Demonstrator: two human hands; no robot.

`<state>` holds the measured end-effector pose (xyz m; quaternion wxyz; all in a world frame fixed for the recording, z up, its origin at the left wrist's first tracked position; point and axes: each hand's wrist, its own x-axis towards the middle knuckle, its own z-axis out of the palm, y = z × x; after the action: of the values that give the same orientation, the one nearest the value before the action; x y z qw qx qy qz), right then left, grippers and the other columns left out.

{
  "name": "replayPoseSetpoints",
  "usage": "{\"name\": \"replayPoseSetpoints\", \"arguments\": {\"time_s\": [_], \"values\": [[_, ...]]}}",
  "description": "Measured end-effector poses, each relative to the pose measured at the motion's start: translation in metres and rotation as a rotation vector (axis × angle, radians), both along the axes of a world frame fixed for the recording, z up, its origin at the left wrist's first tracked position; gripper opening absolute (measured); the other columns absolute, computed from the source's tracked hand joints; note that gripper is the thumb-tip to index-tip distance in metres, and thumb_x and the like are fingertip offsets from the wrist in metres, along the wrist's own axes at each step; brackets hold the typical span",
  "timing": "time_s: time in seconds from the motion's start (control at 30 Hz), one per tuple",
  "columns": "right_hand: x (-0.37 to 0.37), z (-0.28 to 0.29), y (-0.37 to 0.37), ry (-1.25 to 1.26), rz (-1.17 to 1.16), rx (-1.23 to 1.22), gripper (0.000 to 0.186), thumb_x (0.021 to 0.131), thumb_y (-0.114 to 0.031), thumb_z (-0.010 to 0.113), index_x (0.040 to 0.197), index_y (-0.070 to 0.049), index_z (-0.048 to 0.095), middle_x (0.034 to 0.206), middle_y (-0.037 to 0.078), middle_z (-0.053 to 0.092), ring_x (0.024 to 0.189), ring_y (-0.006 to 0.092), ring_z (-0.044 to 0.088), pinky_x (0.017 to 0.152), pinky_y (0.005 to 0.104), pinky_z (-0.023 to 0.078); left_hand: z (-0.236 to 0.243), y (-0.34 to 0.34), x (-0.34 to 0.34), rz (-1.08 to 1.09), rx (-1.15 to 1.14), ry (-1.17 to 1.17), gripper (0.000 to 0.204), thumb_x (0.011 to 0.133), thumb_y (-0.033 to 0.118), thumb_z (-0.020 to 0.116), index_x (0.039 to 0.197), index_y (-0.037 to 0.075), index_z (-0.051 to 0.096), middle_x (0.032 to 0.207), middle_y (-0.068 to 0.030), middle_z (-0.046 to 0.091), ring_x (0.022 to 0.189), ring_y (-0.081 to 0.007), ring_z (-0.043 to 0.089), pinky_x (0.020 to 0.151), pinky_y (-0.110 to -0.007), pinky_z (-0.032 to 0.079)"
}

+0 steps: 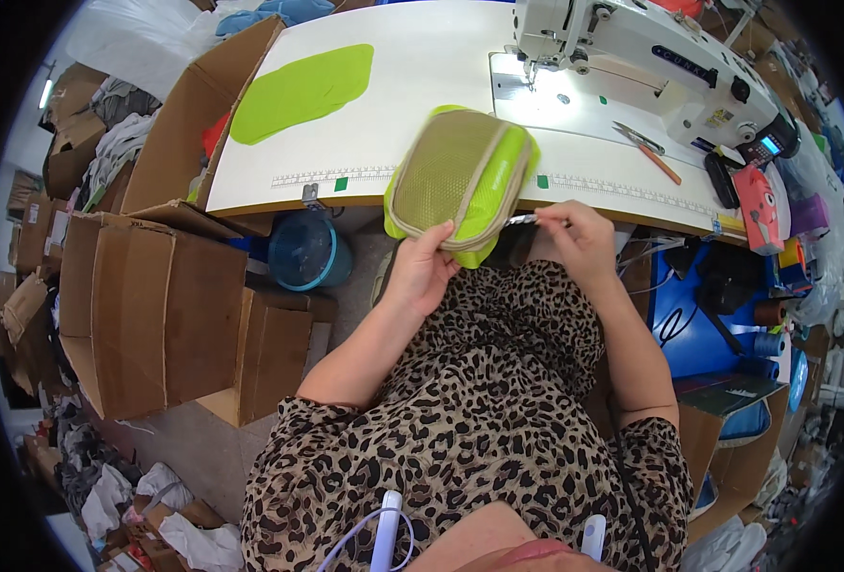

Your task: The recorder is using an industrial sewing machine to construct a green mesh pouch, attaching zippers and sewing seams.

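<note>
My left hand grips the lower edge of a lime green pouch with a tan mesh panel and tan trim, held at the table's front edge. My right hand is closed at the pouch's lower right, its fingertips pinching a slim silver metal item beside the trim; I cannot make out exactly what it is. Flat lime green fabric lies at the back left of the white table. A white sewing machine stands at the right, with scissors below it.
Brown cardboard boxes stand at the left, with a blue bucket under the table edge. At the right are a black case, a pink pouch and a blue board holding spools. Heaped fabric and boxes fill both outer sides.
</note>
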<state>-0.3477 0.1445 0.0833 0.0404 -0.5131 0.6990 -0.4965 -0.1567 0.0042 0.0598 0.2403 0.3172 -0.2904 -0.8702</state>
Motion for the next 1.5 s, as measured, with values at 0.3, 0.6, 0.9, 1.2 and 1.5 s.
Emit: {"name": "replayPoseSetpoints", "arguments": {"time_s": [0.3,0.6,0.9,1.2,1.5], "values": [[0.021,-0.014,-0.015,-0.387,0.067,-0.103,0.011,0.087,-0.006,0.071,0.097,-0.001,0.071,0.083,0.002,0.072,0.07,0.0051,0.06,0.064,0.0216,0.048,0.008,0.011,0.006,0.143,0.12,0.176,0.075,0.094,0.068,0.044,0.145,0.014,0.04,0.14,-0.0102,0.05,0.126,-0.026,0.051,0.103,-0.04,0.044],[0.067,-0.019,-0.013,-0.128,0.283,-0.002,0.014,0.084,-0.01,0.073,0.097,-0.005,0.071,0.088,0.01,0.071,0.076,0.0241,0.07,0.066,0.0319,0.054,0.009,0.027,-0.014,0.174,0.093,0.122,0.039,0.097,0.02,0.062,0.13,0.004,0.05,0.121,-0.0072,0.062,0.11,-0.0203,0.061,0.091,-0.039,0.051],[0.021,-0.009,0.011,-0.213,0.325,0.051,0.014,0.087,-0.001,0.07,0.1,0.0,0.069,0.087,0.01,0.072,0.081,0.0153,0.071,0.071,0.0256,0.056,0.02,-0.022,-0.008,0.196,-0.251,0.111,0.039,0.095,0.011,0.061,0.129,-0.003,0.049,0.126,-0.013,0.06,0.111,-0.0197,0.062,0.094,-0.035,0.051],[-0.009,0.033,0.012,-0.236,0.214,-0.101,0.05,0.085,-0.016,0.073,0.13,-0.003,0.055,0.121,0.009,0.062,0.112,0.0171,0.059,0.091,0.0297,0.047,0.09,-0.106,0.012,-1.04,-0.823,-0.048,0.046,0.085,0.006,0.072,0.127,-0.005,0.057,0.112,-0.0036,0.068,0.098,-0.0088,0.062,0.086,-0.025,0.051],[-0.001,0.015,0.001,-1.003,0.257,-0.354,0.051,0.09,0.001,0.063,0.139,-0.003,0.046,0.124,0.01,0.058,0.114,0.0172,0.056,0.099,0.0284,0.046,0.09,-0.123,-0.002,-0.872,-0.41,0.247,0.068,0.089,0.027,0.07,0.143,-0.002,0.042,0.123,-0.0154,0.064,0.113,-0.0187,0.062,0.096,-0.032,0.05]]}}
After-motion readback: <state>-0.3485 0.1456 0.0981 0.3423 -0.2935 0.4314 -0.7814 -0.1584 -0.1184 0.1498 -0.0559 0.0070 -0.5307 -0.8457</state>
